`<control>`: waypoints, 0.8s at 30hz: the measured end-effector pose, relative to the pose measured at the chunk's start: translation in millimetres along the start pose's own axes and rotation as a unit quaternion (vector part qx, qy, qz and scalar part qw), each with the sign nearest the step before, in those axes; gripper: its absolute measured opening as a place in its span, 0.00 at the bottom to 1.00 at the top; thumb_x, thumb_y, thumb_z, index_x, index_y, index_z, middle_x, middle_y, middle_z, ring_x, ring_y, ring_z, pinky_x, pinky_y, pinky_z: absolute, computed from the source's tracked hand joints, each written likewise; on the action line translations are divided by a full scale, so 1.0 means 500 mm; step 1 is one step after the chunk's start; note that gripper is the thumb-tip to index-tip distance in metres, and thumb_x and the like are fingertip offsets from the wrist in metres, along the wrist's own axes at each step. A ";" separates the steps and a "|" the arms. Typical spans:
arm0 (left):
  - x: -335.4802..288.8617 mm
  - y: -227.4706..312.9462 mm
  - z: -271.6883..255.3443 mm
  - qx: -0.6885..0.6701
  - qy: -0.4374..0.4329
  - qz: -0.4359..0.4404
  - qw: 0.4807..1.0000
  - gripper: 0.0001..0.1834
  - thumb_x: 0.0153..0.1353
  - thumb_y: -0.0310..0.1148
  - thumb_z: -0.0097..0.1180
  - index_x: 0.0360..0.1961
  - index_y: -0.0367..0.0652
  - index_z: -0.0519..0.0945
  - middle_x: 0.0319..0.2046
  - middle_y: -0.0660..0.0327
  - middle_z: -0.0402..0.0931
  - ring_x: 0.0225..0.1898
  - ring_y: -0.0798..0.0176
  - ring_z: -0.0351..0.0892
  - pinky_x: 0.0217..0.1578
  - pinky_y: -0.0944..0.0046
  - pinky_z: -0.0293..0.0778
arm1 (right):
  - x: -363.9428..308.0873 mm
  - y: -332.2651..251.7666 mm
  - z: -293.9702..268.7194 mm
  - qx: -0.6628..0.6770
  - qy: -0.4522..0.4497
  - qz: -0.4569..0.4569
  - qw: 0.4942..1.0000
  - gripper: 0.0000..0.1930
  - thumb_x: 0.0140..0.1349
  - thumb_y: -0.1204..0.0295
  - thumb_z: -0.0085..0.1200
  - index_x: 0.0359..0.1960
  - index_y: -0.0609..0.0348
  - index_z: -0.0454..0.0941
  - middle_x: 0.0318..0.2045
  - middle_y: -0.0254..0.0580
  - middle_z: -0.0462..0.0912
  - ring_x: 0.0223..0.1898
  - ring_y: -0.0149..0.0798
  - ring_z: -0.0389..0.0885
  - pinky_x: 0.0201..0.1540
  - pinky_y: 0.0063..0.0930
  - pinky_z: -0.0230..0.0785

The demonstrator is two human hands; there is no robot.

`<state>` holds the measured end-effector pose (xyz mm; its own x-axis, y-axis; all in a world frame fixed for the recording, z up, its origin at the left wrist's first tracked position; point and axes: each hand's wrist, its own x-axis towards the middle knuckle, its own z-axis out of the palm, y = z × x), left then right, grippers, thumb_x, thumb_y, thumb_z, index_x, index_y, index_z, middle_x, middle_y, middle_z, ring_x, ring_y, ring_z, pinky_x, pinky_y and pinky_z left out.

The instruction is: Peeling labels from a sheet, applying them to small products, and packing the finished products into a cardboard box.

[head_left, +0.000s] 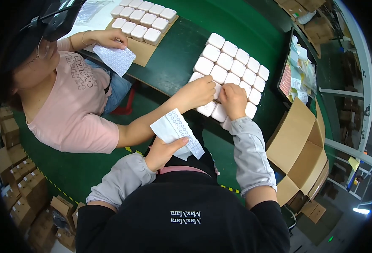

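Observation:
My left hand (pixel 164 152) holds a sheet of round stickers (pixel 181 130), white with rows of blue rings, its thumb lying across the sheet. Over the near rows of small white rounded-square boxes (pixel 238 68) on the green table, my right hand (pixel 233 100) has its fingers bent and drawn together against one box. Whatever is between those fingertips is hidden. Right beside them a co-worker's hand (pixel 201 90) touches the same group of boxes. The co-worker's other hand (pixel 111 39) holds a similar sticker sheet (pixel 117 59).
More white boxes (pixel 137 17) stand on cardboard at the far left. A black tray (pixel 284 86) of papers and plastic bags lies to the right. Below it stands an open cardboard carton (pixel 293 139). The co-worker sits close on my left. Stacked cartons (pixel 27 189) line the left floor.

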<state>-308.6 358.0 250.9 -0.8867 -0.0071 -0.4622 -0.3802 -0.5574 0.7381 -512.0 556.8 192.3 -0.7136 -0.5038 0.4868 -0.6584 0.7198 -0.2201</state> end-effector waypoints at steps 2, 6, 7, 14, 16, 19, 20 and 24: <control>0.002 -0.001 -0.001 0.000 0.002 0.004 1.000 0.16 0.60 0.24 0.59 0.49 0.36 0.75 0.43 0.62 0.77 0.45 0.69 0.75 0.47 0.67 0.71 | 0.001 -0.001 0.002 -0.004 -0.005 -0.002 1.000 0.04 0.47 0.77 0.59 0.25 0.56 0.78 0.29 0.36 0.82 0.31 0.42 0.79 0.35 0.35 0.67; 0.004 0.001 0.000 -0.005 -0.001 -0.003 1.000 0.15 0.60 0.24 0.59 0.49 0.35 0.75 0.43 0.61 0.78 0.45 0.69 0.76 0.47 0.67 0.71 | 0.007 -0.001 0.003 -0.020 -0.027 -0.005 0.999 0.04 0.47 0.77 0.59 0.25 0.56 0.78 0.28 0.36 0.82 0.32 0.41 0.79 0.36 0.35 0.66; 0.005 0.004 0.003 -0.007 0.000 0.000 1.000 0.15 0.60 0.24 0.59 0.48 0.35 0.76 0.43 0.61 0.78 0.45 0.68 0.76 0.47 0.67 0.72 | 0.008 0.003 0.003 -0.019 -0.033 -0.007 0.999 0.04 0.47 0.77 0.59 0.25 0.56 0.78 0.28 0.36 0.81 0.32 0.41 0.79 0.36 0.34 0.66; 0.011 0.006 -0.010 0.014 0.003 -0.019 1.000 0.13 0.61 0.24 0.58 0.48 0.36 0.76 0.43 0.61 0.78 0.45 0.68 0.76 0.48 0.66 0.72 | 0.034 -0.016 -0.026 -0.097 -0.209 -0.012 0.973 0.03 0.49 0.76 0.54 0.27 0.58 0.79 0.32 0.39 0.81 0.35 0.43 0.78 0.38 0.37 0.65; 0.011 0.008 -0.009 0.007 0.025 -0.001 1.000 0.14 0.61 0.25 0.58 0.48 0.36 0.76 0.43 0.61 0.78 0.45 0.68 0.76 0.48 0.66 0.71 | 0.034 -0.047 -0.047 -0.156 -0.275 -0.059 0.947 0.07 0.50 0.76 0.51 0.30 0.62 0.80 0.38 0.44 0.79 0.40 0.44 0.76 0.43 0.38 0.64; 0.018 0.011 -0.004 -0.019 0.021 -0.003 1.000 0.15 0.62 0.26 0.58 0.49 0.36 0.75 0.43 0.61 0.78 0.45 0.67 0.76 0.48 0.67 0.71 | 0.005 -0.039 -0.069 -0.124 -0.173 -0.068 0.975 0.12 0.47 0.80 0.51 0.35 0.63 0.80 0.43 0.46 0.77 0.44 0.45 0.74 0.48 0.39 0.61; 0.018 0.012 -0.004 -0.022 0.031 0.003 0.999 0.15 0.62 0.26 0.58 0.49 0.36 0.75 0.43 0.61 0.78 0.45 0.67 0.76 0.48 0.67 0.71 | 0.000 -0.042 -0.081 -0.124 -0.170 -0.069 0.975 0.12 0.47 0.80 0.51 0.35 0.63 0.80 0.43 0.46 0.77 0.44 0.45 0.74 0.48 0.39 0.61; 0.022 0.007 -0.002 -0.039 0.044 0.017 0.998 0.15 0.62 0.26 0.58 0.49 0.35 0.74 0.44 0.60 0.77 0.46 0.67 0.76 0.49 0.66 0.70 | -0.029 -0.076 -0.133 0.040 -0.085 0.091 0.991 0.09 0.50 0.82 0.54 0.34 0.63 0.80 0.36 0.44 0.80 0.40 0.45 0.77 0.44 0.36 0.66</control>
<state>-319.3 355.1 248.1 -0.8714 -0.0981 -0.4807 -0.3254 -0.6177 0.7159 -460.5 568.4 249.9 -0.8483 -0.4462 0.2852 -0.5263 0.7701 -0.3606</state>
